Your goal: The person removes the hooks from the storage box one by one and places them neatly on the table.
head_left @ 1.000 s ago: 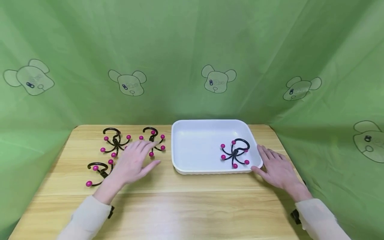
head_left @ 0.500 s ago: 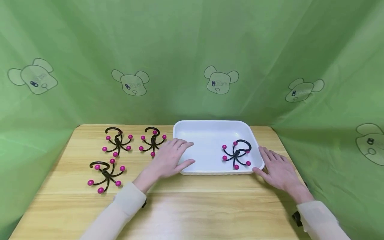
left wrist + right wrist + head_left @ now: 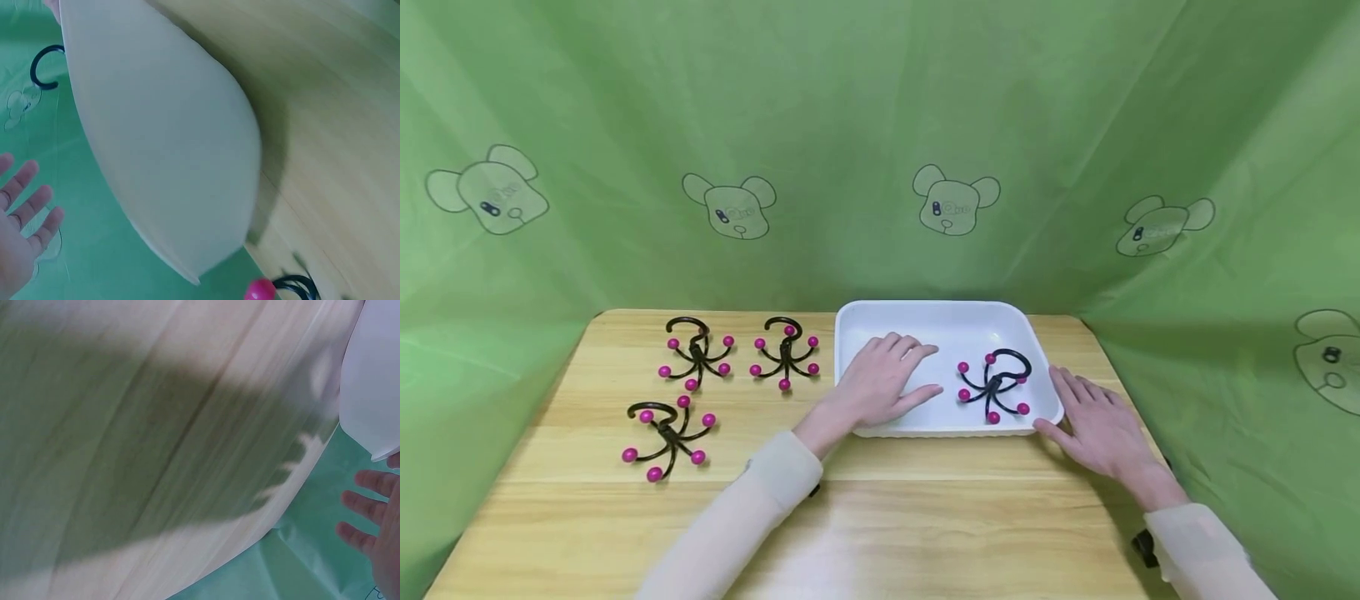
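Note:
A white plastic tray (image 3: 925,317) stands at the back of the table, right of centre. Inside it, toward the right end, lies a black multi-arm hook with pink ball tips (image 3: 994,385). The left hand (image 3: 880,385) is held over the tray's left half, its fingers spread and nothing in them. Beside the tray's right front corner is the right hand (image 3: 1101,429), fingers extended, with the thumb at the rim. In the left wrist view, the outer wall of the tray (image 3: 162,125) hides most of what it holds; only a curved black hook end (image 3: 44,65) shows above its edge.
Three more such hooks lie on the table's left side: one at the back left (image 3: 697,354), one nearer the tray (image 3: 786,354) and one farther forward (image 3: 672,437). Green cloth (image 3: 850,167) encloses the wooden table (image 3: 925,525) at the back and sides.
From above the hooks on the left, the left hand has moved right, over the tray. The right hand stays at the tray's corner. The hooks keep their places.

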`<state>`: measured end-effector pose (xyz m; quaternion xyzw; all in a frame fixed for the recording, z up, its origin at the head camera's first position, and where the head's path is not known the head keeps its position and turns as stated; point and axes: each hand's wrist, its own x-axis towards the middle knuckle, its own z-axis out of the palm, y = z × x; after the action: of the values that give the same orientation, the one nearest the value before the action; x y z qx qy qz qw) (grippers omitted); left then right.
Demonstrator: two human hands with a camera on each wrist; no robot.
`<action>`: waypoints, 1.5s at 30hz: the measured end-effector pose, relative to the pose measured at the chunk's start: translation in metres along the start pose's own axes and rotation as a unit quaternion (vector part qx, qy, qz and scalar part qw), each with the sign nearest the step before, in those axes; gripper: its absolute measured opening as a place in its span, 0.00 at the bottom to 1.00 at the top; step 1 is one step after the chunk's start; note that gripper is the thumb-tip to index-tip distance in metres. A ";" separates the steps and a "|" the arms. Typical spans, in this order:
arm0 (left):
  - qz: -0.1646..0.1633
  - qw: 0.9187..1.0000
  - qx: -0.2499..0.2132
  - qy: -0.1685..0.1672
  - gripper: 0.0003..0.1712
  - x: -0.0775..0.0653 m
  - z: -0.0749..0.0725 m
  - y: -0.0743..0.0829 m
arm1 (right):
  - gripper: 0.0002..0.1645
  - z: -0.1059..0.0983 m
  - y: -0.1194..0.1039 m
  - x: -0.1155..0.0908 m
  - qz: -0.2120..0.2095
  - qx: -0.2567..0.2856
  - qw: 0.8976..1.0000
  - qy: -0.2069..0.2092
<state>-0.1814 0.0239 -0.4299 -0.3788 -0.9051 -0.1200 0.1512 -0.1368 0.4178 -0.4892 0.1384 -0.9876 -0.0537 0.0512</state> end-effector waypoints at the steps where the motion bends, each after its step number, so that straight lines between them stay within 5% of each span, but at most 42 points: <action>1: 0.000 1.000 0.001 -0.002 0.36 0.004 0.002 0.003 | 0.60 0.000 0.000 0.000 0.001 0.001 1.000 0.000; 29: -0.058 0.995 -0.037 -0.077 0.40 0.092 0.036 0.061 | 0.59 -0.002 0.001 0.003 -0.008 0.000 1.000 0.004; 45: -0.060 0.992 -0.012 -0.108 0.36 0.113 0.053 0.068 | 0.59 0.003 0.001 0.003 -0.010 -0.004 1.000 0.018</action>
<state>-0.2178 0.1614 -0.4306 -0.3358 -0.9359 -0.0980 0.0411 -0.1399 0.4185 -0.4914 0.1494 -0.9848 -0.0553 0.0690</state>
